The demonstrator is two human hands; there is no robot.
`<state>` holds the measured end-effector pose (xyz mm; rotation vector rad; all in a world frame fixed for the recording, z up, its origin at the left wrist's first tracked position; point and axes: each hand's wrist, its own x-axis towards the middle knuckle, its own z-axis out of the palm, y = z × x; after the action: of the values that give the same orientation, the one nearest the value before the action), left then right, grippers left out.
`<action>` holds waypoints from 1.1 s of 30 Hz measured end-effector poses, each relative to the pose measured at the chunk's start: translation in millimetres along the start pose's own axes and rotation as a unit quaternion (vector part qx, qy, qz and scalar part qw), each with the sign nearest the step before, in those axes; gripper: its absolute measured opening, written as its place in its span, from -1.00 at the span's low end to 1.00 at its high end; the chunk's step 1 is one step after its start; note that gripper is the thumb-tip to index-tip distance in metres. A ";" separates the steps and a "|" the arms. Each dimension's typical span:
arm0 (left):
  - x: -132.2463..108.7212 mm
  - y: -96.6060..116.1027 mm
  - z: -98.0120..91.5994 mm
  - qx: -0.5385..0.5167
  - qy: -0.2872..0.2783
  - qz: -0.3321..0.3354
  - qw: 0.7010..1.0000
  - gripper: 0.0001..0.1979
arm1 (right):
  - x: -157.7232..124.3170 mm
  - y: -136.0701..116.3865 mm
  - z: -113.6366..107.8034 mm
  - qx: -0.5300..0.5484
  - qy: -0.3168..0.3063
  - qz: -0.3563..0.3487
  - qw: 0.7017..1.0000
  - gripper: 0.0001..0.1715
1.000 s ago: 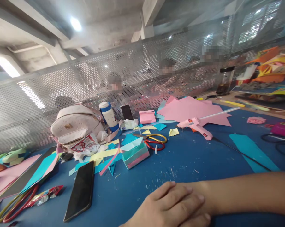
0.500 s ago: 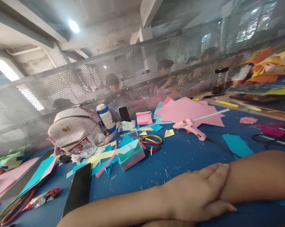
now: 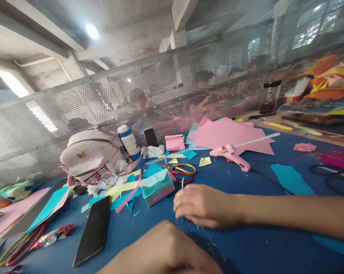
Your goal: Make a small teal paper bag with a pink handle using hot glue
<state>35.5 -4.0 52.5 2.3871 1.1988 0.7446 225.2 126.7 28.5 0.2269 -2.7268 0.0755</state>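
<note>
My right hand [image 3: 207, 205] lies palm down over the blue table, its fingers loosely bent and pointing left, nothing visible in them. Just beyond its fingertips sits a small folded paper box [image 3: 158, 188], light blue with a pink band. Red-and-yellow-handled scissors [image 3: 183, 171] lie behind the hand. At the bottom edge, my left hand [image 3: 166, 247] is slightly blurred, knuckles up, with its fingers hidden below. To the right rests a pink glue gun [image 3: 231, 156] with a clear glue stick, beside large pink paper [image 3: 231, 135].
Left of the box lie a black phone [image 3: 93, 232], paper strips [image 3: 123, 188] and a candy wrapper [image 3: 54, 236]. A pale backpack [image 3: 88, 152] and a bottle [image 3: 128, 140] stand against a perforated metal screen [image 3: 160, 83]. People sit beyond it. A blue paper piece [image 3: 292, 179] lies right.
My arms were crossed, the left hand lying over the right forearm. They have come apart: the left hand drew back toward the bottom, and the right hand now shows on the table.
</note>
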 end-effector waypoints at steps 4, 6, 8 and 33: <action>12.3 -24.1 -17.5 0.057 0.065 -0.045 0.995 -0.79 | 3.1 26.9 -5.6 0.022 0.044 0.116 0.992 -0.63; 9.0 -45.5 -20.6 0.112 0.138 -0.063 0.982 -0.80 | 6.8 34.1 -3.0 0.016 0.045 0.146 0.988 -0.57; 2.9 -64.9 -22.6 0.157 0.164 -0.070 0.971 -0.79 | 13.2 37.9 0.9 0.009 0.040 0.167 0.985 -0.54; 10.5 -77.8 -19.8 0.085 0.173 -0.059 0.980 -0.71 | 29.9 37.6 -0.4 0.078 0.186 0.242 0.949 -0.59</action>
<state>-19.6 50.7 29.7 2.3574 1.5846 1.0897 191.9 159.4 40.0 -0.3833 -2.3371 0.4280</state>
